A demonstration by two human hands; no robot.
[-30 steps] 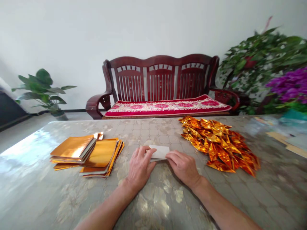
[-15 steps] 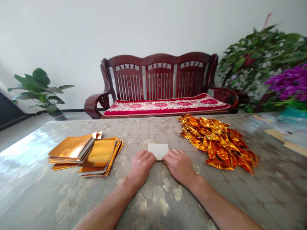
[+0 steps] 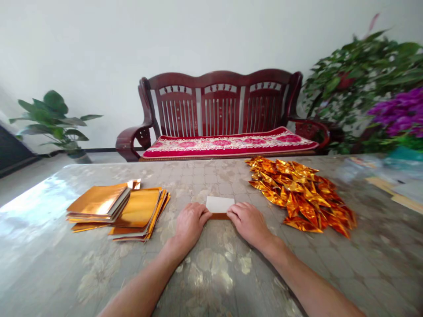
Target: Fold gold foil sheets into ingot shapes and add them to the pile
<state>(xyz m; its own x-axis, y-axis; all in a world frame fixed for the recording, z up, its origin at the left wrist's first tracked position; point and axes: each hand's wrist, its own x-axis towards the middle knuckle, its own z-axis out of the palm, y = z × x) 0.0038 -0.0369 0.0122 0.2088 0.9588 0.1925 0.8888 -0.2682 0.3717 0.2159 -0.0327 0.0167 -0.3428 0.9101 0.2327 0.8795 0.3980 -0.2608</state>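
Note:
Between my hands is a small sheet of foil paper (image 3: 220, 204), its pale side up, with a narrow orange-gold strip showing along the near edge. My left hand (image 3: 191, 220) pinches the near left corner. At the near right corner my right hand (image 3: 248, 221) pinches the sheet the same way. Stacks of gold foil paper (image 3: 139, 209) lie to the left of my left hand. Right of my right hand spreads a heap of folded, pointed gold foil pieces (image 3: 297, 193).
The patterned table (image 3: 211, 273) carries everything. Clear plastic and papers (image 3: 396, 185) lie at its right end. Beyond the far edge stands a dark red wooden bench (image 3: 218, 110) with a red cushion cover (image 3: 228, 143). Plants (image 3: 54, 119) stand on both sides.
The near edge of the sheet has been turned up, so a gold strip now shows there. My fingers have shifted slightly outward along that edge.

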